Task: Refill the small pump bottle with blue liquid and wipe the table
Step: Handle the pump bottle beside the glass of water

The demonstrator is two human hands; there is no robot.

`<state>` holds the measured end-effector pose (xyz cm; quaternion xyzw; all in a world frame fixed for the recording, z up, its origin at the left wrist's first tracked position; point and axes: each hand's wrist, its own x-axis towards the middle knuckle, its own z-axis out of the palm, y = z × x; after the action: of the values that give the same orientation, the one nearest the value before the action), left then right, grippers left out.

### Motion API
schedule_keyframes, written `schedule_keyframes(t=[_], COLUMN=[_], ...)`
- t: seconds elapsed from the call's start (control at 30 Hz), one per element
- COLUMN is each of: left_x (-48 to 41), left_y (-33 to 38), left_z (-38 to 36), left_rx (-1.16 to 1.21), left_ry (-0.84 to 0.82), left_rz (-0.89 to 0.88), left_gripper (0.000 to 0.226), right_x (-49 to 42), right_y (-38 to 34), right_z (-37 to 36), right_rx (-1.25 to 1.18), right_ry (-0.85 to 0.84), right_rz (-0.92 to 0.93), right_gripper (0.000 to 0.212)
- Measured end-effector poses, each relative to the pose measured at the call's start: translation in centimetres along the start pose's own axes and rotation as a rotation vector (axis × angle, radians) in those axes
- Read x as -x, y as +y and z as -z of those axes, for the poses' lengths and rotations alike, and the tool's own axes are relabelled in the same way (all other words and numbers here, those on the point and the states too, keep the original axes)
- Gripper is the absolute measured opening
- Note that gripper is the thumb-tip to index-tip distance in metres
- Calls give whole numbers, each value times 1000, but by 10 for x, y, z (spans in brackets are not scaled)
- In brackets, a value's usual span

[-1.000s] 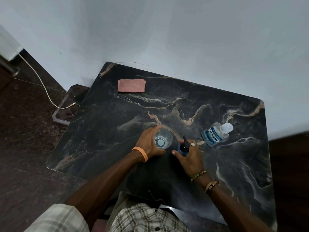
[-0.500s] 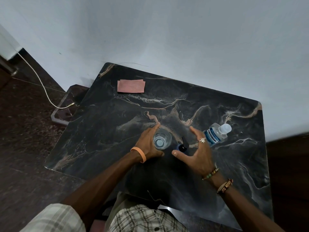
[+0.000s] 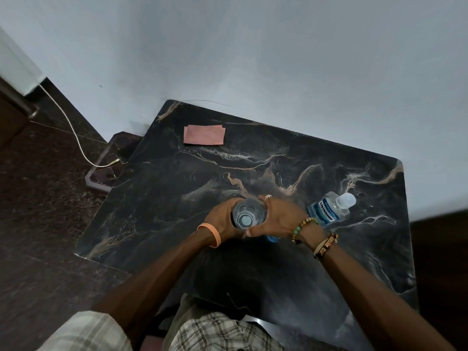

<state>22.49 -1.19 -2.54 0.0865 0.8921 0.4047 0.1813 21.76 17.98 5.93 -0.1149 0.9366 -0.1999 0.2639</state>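
A clear drinking glass (image 3: pixel 247 214) stands on the dark marble table (image 3: pixel 329 269). My left hand (image 3: pixel 219 219) grips its left side, and my right hand (image 3: pixel 278 217) wraps round its right side. Only a sliver of the small blue pump bottle (image 3: pixel 273 239) shows beneath my right wrist; its pump is hidden. A clear bottle of blue liquid (image 3: pixel 329 210) with a white cap lies on its side just right of my right hand. A folded pink cloth (image 3: pixel 204 134) lies flat near the table's far left corner.
A pale wall runs along the table's far edge. On the left a lower dark stand (image 3: pixel 106 171) sits on the floor, with a white cable (image 3: pixel 76 138) running to it. My checked shirt fills the bottom of the view.
My right hand has left the pump bottle and swung left onto the glass. My left hand has kept hold of the glass throughout.
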Motion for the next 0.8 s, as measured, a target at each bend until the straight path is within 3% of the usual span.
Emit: schedule_keyframes(t=[0.13, 0.27, 0.37, 0.5, 0.7, 0.8], left_x=[0, -13, -15, -2, -15, -17], left_y=[2, 13, 13, -1, 2, 8], left_z=[-2, -6, -10, -6, 5, 19], left_rx=[-7, -147, -175, -21, -93, -1], left_ry=[3, -92, -69, 12, -25, 70], left_rz=[30, 119, 159, 111, 125, 115], left_gripper=[83, 68, 67, 88, 82, 90], right_x=[-9, -13, -16, -17, -22, -26], right_y=[1, 1, 0, -4, -10, -13], right_z=[0, 2, 1, 2, 7, 17], right_rx=[-30, -24, -10, 27, -45, -79], right_ry=[-119, -131, -144, -139, -123, -50], right_rz=[-41, -40, -59, -58, -20, 10], right_gripper=[83, 76, 76, 77, 71, 65])
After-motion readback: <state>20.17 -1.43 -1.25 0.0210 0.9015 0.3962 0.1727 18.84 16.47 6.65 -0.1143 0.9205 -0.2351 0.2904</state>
